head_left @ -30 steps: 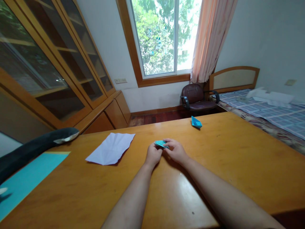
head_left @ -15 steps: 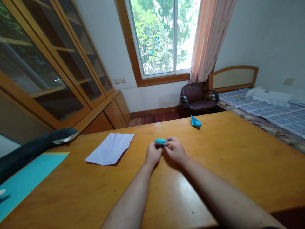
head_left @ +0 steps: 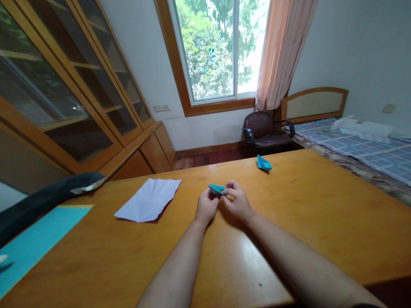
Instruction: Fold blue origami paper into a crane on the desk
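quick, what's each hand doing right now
Left hand: closed on the folded teal paper.
Right hand: closed on the same folded teal paper, at its other end.

A wide wooden table (head_left: 305, 222) fills the foreground. On the left stands a glass-door cabinet (head_left: 64, 98) – on the right, a bed (head_left: 362, 149) with checked cover. A dark chair (head_left: 265, 132) sits under the bright window (head_left: 218, 49), beside a peach curtain (head_left: 282, 51); walls are pale
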`<move>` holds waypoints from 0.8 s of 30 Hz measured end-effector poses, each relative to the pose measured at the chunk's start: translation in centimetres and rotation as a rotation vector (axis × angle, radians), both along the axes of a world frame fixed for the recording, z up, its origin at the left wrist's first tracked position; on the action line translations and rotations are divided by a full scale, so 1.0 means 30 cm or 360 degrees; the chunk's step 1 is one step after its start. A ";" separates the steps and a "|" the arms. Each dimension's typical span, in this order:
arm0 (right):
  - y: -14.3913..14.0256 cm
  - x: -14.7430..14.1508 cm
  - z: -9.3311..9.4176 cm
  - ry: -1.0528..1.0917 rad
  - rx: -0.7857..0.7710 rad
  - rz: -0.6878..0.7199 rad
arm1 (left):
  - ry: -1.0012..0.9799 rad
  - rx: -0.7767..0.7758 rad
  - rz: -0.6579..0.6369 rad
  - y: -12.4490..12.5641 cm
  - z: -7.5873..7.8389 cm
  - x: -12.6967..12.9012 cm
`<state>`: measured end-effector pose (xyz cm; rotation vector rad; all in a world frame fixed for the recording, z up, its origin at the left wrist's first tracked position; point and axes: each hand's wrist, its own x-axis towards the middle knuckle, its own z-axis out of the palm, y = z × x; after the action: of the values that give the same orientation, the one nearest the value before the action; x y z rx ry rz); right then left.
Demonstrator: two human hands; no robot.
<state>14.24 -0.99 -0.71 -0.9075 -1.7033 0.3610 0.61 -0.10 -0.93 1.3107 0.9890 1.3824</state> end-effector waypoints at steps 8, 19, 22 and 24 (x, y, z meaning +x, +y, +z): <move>0.005 0.001 -0.005 0.0157 -0.0194 0.0118 | -0.0131 -0.0024 -0.0051 -0.011 0.009 0.002; 0.020 -0.022 -0.037 0.0704 -0.0611 0.0274 | -0.0270 -0.0034 -0.0004 -0.013 0.004 0.001; 0.017 -0.024 -0.020 0.0713 -0.0674 0.0285 | -0.0301 0.0006 0.0040 -0.010 -0.001 0.007; 0.018 -0.023 -0.014 0.0703 -0.0714 0.0279 | -0.0288 0.0029 0.0082 -0.008 -0.005 0.009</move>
<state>13.56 -0.44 -1.13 -0.9124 -1.3113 1.0148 0.89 -0.34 -1.07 1.1578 0.8942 1.5235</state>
